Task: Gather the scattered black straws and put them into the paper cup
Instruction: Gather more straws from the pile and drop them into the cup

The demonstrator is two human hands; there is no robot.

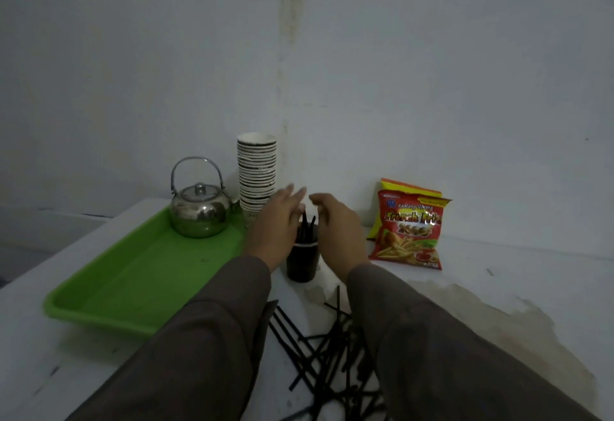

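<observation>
**Both hands at the dark paper cup, straws loose on the desk**

On the white desk (498,271), a green tray (133,274) carries a steel kettle (199,209); beside it rises a stack of cups (256,174). The left hand (277,221), fingers straight and spread, flanks the paper cup (302,262); a few black straws stand upright in it. The right hand (335,223), fingers loosely curved and holding nothing, hovers on the cup's other side. Farther right, a red packet (408,231) reads "French Fries". Scattered straws (332,354) lie crisscrossed nearer the person, partly hidden by the sleeves (448,354).
</observation>
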